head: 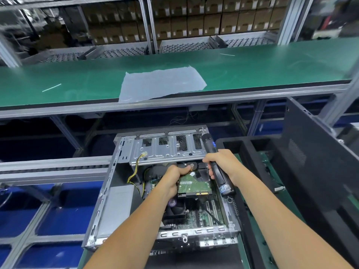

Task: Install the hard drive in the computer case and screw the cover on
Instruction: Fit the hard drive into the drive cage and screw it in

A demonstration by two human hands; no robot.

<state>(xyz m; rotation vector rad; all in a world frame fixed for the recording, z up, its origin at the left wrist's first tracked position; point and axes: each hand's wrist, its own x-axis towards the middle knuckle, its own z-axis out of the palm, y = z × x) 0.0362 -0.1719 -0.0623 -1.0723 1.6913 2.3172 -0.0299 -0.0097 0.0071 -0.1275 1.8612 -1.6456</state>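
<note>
The left grip (175, 178) is holding the hard drive (194, 186) inside the computer case (108, 191), while at 3 o'clock the right grip (223, 165) is clutching an electric screwdriver (219, 169).

Green bench (252, 70), seemingly plastic sheet (161, 84)
</note>
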